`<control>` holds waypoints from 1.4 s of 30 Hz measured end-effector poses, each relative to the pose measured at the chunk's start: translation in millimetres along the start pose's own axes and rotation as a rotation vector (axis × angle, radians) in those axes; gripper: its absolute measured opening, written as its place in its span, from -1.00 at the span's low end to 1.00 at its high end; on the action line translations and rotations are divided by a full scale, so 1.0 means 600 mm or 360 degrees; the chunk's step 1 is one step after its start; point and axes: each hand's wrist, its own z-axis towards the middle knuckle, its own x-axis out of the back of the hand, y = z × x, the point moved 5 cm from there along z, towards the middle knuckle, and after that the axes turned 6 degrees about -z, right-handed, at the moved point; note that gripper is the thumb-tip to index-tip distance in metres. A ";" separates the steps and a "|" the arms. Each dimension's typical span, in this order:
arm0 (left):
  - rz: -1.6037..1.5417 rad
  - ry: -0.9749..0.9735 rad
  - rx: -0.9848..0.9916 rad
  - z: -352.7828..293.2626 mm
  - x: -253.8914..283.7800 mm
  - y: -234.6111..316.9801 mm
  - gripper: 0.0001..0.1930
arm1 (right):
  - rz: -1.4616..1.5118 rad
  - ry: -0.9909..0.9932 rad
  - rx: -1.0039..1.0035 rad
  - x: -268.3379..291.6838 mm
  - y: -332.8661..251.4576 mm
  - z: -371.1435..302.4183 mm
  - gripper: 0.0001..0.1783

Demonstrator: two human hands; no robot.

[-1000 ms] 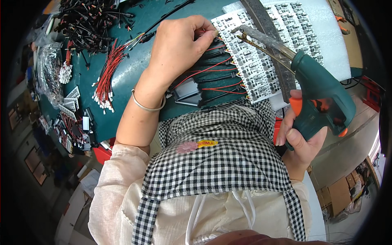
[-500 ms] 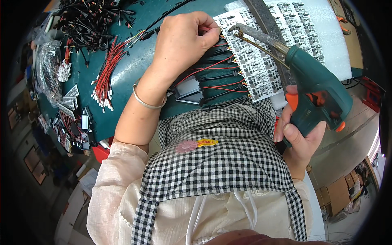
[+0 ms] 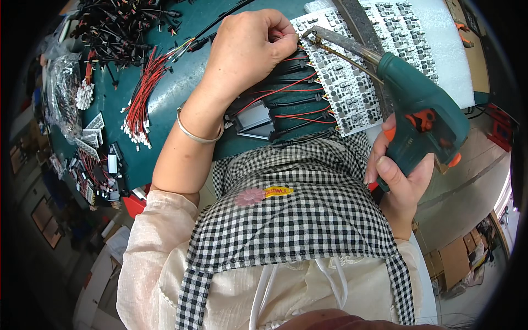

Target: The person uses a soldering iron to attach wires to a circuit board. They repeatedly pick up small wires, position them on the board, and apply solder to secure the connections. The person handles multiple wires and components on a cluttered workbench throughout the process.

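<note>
My right hand point(image 3: 404, 179) is wrapped around the handle of a green soldering gun point(image 3: 418, 102) with orange parts. Its metal tip points left, over the far left corner of a white circuit board panel point(image 3: 357, 93) covered in small dark components. Just left of that tip, my left hand point(image 3: 247, 49) is closed in a pinch at the panel's edge, on what seems to be a thin wire mostly hidden by the fingers. Red wires point(image 3: 300, 116) and black cables run from the panel's left edge toward a grey rectangular case point(image 3: 254, 118) below my left wrist.
A dark metal bar point(image 3: 360, 25) lies across the panel, which rests on white foam point(image 3: 454, 60). Left on the green table are red wires with white connectors point(image 3: 143, 104), a heap of black cables point(image 3: 118, 38), a clear plastic bag point(image 3: 63, 99) and small boards point(image 3: 93, 132).
The soldering gun has shifted left and slightly away from me, bringing its tip closer to my left fingers. My left hand has moved a little farther away from me, still pinching.
</note>
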 end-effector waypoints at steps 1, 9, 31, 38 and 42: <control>0.0008 -0.0003 -0.0004 0.000 0.000 0.000 -0.83 | 0.0001 0.0010 -0.0007 -0.002 -0.001 0.000 -0.34; -0.0056 -0.0068 0.0112 0.002 0.000 0.003 -0.85 | -0.0015 0.0033 -0.0033 -0.006 0.001 0.000 -0.40; -0.0012 -0.0013 -0.0011 -0.003 -0.002 -0.001 -0.84 | 0.0110 0.0117 0.0074 -0.004 -0.019 0.002 -0.17; 0.0536 0.0055 -0.0340 -0.038 0.036 0.054 -0.90 | 0.0242 0.0124 0.0122 0.012 -0.026 -0.005 -0.19; 0.0627 0.0073 -0.0442 -0.081 0.081 0.076 -0.87 | 0.0302 0.0073 0.0218 0.023 -0.026 -0.011 -0.20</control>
